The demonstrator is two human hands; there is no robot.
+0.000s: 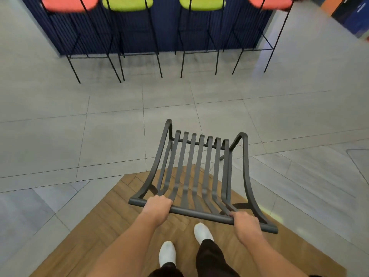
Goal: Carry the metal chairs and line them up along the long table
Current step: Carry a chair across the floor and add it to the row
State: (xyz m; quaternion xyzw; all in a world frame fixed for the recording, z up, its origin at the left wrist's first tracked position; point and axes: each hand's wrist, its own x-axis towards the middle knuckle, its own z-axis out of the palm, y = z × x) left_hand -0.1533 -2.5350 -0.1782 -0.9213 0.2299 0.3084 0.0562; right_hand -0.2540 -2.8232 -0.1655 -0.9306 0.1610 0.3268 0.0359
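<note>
four bar stools (127,27), blue counter (165,27)

Both hands (157,206) (246,223) curled, arms outstretched.

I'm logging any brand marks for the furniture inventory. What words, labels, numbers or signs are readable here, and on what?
None can be read.
Metal chair, held by the left hand and right hand: no label or brand visible.
Bar stools: no markings visible.
Orange and blue objects at the top right: blurred, nothing legible.
</note>
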